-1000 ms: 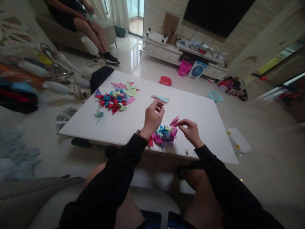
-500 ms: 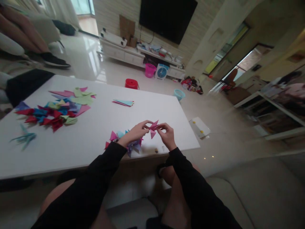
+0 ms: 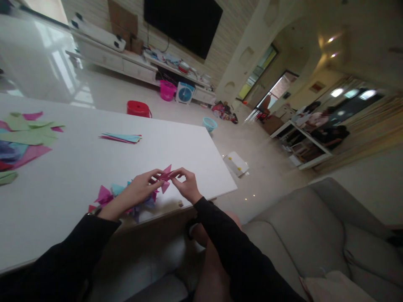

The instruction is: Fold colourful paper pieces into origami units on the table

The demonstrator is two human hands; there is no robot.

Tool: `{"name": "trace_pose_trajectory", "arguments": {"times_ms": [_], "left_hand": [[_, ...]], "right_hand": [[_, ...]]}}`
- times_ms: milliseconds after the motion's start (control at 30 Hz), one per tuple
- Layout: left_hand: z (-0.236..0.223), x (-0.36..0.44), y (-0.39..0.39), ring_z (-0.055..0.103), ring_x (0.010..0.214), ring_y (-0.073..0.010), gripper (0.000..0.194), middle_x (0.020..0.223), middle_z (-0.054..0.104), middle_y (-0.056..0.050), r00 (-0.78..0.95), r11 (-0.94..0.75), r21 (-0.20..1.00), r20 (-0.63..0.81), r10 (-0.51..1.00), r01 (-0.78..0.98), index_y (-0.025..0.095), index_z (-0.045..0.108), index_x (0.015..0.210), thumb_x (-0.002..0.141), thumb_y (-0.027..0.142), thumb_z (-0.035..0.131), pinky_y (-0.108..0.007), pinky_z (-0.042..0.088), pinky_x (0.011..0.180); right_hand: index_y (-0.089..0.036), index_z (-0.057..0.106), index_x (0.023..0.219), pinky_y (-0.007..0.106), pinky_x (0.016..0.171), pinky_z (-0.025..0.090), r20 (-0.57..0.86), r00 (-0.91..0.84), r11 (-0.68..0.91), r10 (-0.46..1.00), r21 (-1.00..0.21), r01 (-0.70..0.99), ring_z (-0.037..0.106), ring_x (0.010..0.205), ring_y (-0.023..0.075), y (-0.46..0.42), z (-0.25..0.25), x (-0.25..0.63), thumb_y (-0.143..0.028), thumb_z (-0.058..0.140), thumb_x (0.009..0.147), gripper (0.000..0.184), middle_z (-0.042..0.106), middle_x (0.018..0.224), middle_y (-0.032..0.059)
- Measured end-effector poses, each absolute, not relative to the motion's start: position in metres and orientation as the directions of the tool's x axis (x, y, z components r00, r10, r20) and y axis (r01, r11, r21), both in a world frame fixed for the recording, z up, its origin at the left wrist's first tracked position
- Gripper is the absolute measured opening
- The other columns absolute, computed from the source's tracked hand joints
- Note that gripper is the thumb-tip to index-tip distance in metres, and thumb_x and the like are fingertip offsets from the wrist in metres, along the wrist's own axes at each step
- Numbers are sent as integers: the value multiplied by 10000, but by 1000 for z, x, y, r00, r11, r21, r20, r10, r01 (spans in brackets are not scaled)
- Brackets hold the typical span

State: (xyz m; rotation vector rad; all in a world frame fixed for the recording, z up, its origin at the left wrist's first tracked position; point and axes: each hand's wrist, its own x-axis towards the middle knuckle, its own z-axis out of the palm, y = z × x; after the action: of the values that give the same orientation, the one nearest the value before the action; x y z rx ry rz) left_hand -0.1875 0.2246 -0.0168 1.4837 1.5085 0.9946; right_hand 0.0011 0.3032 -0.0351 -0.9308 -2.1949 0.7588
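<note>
Above the near edge of the white table point(image 3: 78, 163), my left hand point(image 3: 141, 186) and my right hand point(image 3: 188, 184) pinch a pink origami piece point(image 3: 165, 187) between them. Pointed flaps of it stick out above and below the fingers; its middle is hidden by them. Under my left forearm lies a heap of folded paper pieces point(image 3: 105, 195) in pink, light blue and purple, partly covered by the arm. Farther back on the table rests a narrow bundle of folded paper point(image 3: 122, 138) in light blue and red-pink.
At the table's left, green, pink and blue folded papers point(image 3: 28, 130) run out of view. A small brownish object point(image 3: 180, 204) sits by the near edge. Beyond the table are a red stool or bucket point(image 3: 137, 109) and a light blue basin point(image 3: 209, 124). People sit at the far right.
My view has swung to the right, so the table's contents appear farther left. Both hands still hold the pink origami piece, with only slight finger movement.
</note>
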Motion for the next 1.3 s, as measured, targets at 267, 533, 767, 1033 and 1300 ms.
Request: {"name": "trace_pose_trajectory", "arguments": {"times_ms": [267,533,767,1033,1300], "left_hand": [[-13,-190,210,735,803,-207,375,1037,762,-88,-81,22,962,0,997,271,183,678,1083,810,437,719,-308,573,723],[-13,-218,203,703,830,-176,473,1127,731,-93,-197,76,903,9,980,423,189,589,1301,856,324,673,-302,549,768],[-13,-250,194,692,825,-207,283,1024,756,-83,-373,199,767,56,926,610,178,664,1130,880,248,554,-324,516,767],[-17,-253,189,684,814,-211,274,1009,756,-87,-364,195,748,67,929,634,175,674,1120,880,234,555,-334,518,773],[-17,-250,186,685,841,-199,273,1017,753,-87,-379,180,762,92,921,622,173,678,1114,872,180,551,-319,525,788]], "right_hand": [[-224,662,869,334,765,546,458,-550,646,698,-734,209,684,805,186,294,-20,-5,-253,658,879,31,729,850,24],[-233,672,905,343,766,529,438,-597,696,672,-648,308,683,829,200,304,-24,2,-227,644,875,41,736,878,33],[-221,664,837,297,693,451,260,-765,762,589,-493,420,604,710,175,329,-33,10,-133,635,857,94,697,799,23],[-206,664,745,254,646,373,-65,-874,777,482,-428,461,606,674,152,327,-43,8,-14,608,772,202,699,723,7],[-229,691,712,273,618,373,-164,-870,764,466,-420,489,613,636,164,319,-59,-3,-48,637,767,197,711,702,25]]}}
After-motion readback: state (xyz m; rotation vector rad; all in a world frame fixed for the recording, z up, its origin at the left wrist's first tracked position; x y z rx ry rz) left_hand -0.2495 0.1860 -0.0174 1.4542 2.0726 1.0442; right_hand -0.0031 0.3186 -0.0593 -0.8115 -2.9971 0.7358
